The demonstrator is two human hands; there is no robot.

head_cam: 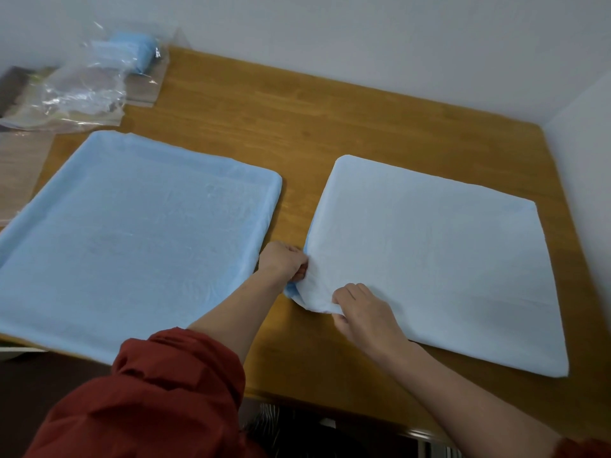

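- White pad (429, 252) lies flat on the surface (297, 127), just right of the blue pad (132, 233), with a bare strip between them.
- Left hand (284, 261) pinches the white pad's corner nearest the blue pad. Right hand (363, 312) grips the same corner, fingers (347, 289) curled into the bunched layers.
- Risk: a hard pull may drag the whole white pad toward the blue pad, or tear a thin layer.
- Hidden: fingertips are buried in the fold, and the layer count is unclear. The plastic bag (89, 84) beyond the blue pad is blurred, its contents uncertain.
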